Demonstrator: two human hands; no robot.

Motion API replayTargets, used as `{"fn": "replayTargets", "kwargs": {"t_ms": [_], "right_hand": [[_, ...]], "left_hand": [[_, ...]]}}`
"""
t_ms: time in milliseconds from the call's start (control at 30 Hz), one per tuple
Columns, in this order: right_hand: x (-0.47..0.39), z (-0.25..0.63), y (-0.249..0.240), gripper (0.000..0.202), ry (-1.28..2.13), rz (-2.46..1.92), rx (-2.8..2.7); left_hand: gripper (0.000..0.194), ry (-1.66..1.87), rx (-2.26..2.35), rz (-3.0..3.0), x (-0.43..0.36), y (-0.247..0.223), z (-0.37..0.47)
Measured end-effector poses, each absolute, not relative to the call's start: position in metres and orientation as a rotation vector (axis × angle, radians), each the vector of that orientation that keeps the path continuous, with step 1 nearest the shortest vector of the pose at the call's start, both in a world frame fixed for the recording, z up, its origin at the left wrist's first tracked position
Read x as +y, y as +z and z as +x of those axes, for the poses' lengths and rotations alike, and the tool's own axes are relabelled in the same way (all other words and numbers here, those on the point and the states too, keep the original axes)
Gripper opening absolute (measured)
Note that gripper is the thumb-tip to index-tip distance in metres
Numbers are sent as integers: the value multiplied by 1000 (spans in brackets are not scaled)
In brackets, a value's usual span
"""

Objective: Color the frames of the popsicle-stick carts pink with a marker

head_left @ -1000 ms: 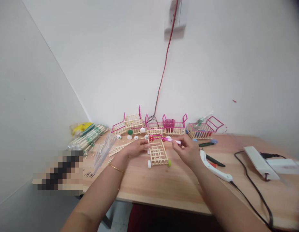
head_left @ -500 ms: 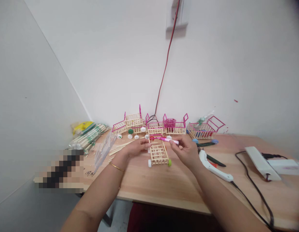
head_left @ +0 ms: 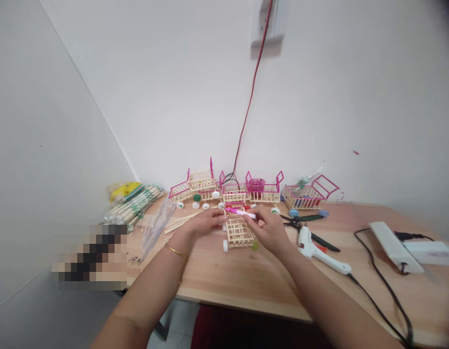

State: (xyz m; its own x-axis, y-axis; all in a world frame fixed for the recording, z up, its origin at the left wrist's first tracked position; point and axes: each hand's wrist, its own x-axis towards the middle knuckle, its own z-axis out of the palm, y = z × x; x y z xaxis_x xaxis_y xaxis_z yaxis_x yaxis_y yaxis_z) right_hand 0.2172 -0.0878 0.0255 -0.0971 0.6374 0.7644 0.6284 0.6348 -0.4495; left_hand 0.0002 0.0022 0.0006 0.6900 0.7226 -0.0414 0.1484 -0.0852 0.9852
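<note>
Cart (head_left: 239, 233) sat longways on the counter (head_left: 217, 276) between both hands, pointing away, while the left hand (head_left: 206, 222) held its left side and the right hand (head_left: 270, 230) pinched a brush (head_left: 242, 213) across its far end.

"What are you wearing on your arms?"

"A thin, gold-coloured bangle (head_left: 176, 251), smooth and narrow, around my left wrist. Both forearms are bare as far as they show, and so are my left hand (head_left: 208, 221) and my right hand (head_left: 270, 229)."

"Is the bangle patterned?"

"It looks like a plain, slim band to me, but it's too small to make out any engraving."

"And your clothes?"

"Just a patch of deep red cloth (head_left: 210, 329) shows below the table's edge, turning almost black in shadow. I can't tell which garment it is."
</note>
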Motion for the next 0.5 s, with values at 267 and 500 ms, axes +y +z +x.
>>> {"fn": "replayTargets", "kwargs": {"t_ms": [267, 500], "right_hand": [[-87, 216, 25, 15, 40, -1053, -1738], [-88, 213, 28, 12, 29, -1024, -1714]], "left_hand": [[52, 549, 730, 1611, -1, 6, 1], [51, 550, 719, 1622, 1, 3, 0]]}}
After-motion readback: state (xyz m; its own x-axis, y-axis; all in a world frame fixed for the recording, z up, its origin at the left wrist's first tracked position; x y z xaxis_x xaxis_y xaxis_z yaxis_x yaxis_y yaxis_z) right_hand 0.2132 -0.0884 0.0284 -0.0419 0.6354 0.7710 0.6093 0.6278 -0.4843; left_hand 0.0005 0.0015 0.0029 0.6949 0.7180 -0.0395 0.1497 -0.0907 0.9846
